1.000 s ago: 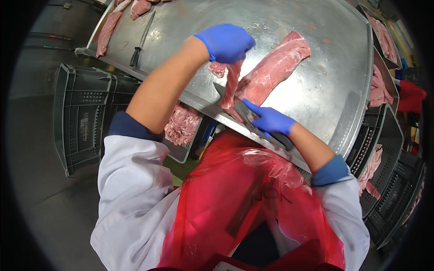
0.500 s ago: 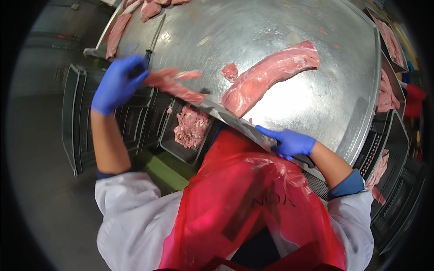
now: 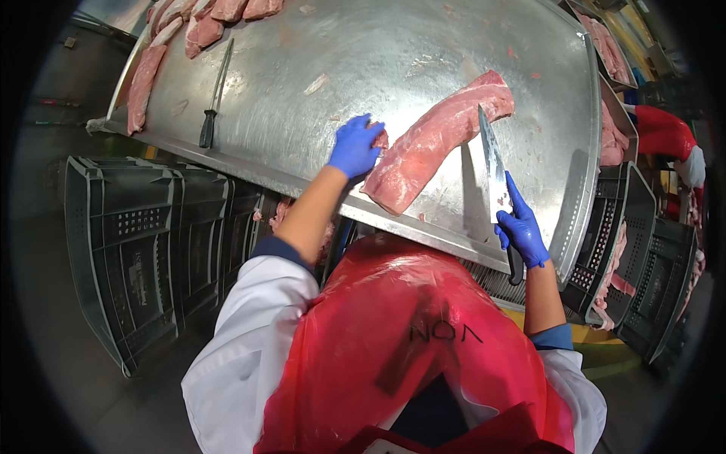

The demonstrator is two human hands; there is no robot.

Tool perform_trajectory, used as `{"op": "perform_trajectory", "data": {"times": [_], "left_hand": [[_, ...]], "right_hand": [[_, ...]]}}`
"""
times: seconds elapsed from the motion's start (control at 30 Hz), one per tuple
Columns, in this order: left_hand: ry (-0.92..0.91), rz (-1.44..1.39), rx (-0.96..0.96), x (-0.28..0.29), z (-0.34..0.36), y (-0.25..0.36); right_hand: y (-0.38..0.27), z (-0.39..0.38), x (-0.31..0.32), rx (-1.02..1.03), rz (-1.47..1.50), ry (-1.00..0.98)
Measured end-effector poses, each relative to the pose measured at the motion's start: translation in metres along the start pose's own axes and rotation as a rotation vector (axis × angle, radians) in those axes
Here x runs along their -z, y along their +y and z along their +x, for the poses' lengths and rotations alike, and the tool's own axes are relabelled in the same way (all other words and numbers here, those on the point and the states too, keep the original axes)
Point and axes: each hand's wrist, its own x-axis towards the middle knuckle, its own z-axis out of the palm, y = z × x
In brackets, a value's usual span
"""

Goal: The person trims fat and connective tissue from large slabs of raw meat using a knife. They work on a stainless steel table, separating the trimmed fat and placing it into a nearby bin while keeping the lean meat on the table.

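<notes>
On the metal table, a long pink piece of boneless loin [image 3: 442,140] lies slantwise in front of me. My right hand [image 3: 522,231], in a blue glove, is closed round the black handle of a long knife [image 3: 495,168], index finger stretched along it. The blade points away from me, its tip by the far end of the loin. Left of the loin, my gloved left hand [image 3: 357,147] has its fingers curled over a small meat scrap [image 3: 381,139]. Part of that scrap is hidden under the fingers.
A sharpening steel [image 3: 215,94] lies on the table's left side, near more meat pieces [image 3: 204,34] at the far left. Dark crates [image 3: 136,250] stand below the left edge. Crates [image 3: 597,250] with meat stand at the right, near another person's red sleeve [image 3: 665,136].
My left hand has moved right from beyond the table's edge to the scrap, and the meat strip it held is gone from it. The knife has swung from pointing left to pointing away.
</notes>
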Motion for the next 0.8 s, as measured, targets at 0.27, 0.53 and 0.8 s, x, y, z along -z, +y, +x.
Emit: {"op": "perform_trajectory", "data": {"times": [0.27,0.53,0.8], "left_hand": [[-0.438,-0.038,0.128,0.063,-0.086,-0.043],[-0.834,0.426,0.464,0.183,-0.183,-0.049],[-0.339,-0.069,0.273,0.073,-0.074,0.062]], "right_hand": [[0.056,-0.008,0.011,0.085,0.045,0.206],[0.058,0.165,0.061,0.347,0.038,0.351],[0.061,0.182,0.047,0.244,0.195,0.182]]}}
